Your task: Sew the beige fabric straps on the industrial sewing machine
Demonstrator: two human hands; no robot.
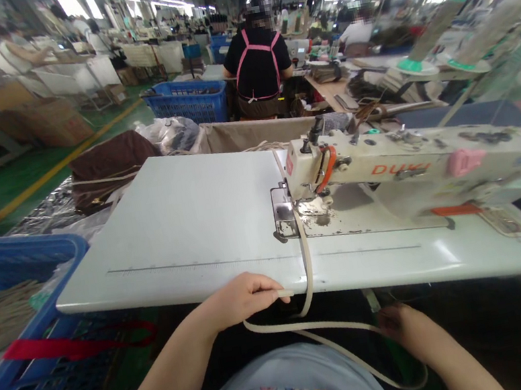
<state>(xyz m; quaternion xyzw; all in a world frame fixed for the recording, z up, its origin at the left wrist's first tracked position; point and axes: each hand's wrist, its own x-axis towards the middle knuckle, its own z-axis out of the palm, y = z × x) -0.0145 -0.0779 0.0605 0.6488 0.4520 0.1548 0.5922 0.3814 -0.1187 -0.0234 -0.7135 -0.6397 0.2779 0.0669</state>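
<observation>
A narrow cream fabric strap (pixel 307 261) runs from under the presser foot of the sewing machine (pixel 361 167), over the table's front edge and down in loose loops above my lap. My left hand (pixel 249 299) is at the front edge, thumb and fingers pinched on the strap, with a short pale end showing at the fingertips. Lower and to the right, under the table edge, my right hand (pixel 408 330) is in shadow with its fingers curled where a stretch of the strap enters them. A small pale tab (pixel 372 300) hangs just above that hand.
The white machine table (pixel 194 220) has a ruler line near its front. To the left stands a blue plastic basket (pixel 14 255) with cord bundles and a red strap (pixel 65 346). Behind the table are a brown cloth (pixel 108 164), another blue basket (pixel 191 103) and a seated person (pixel 260 64).
</observation>
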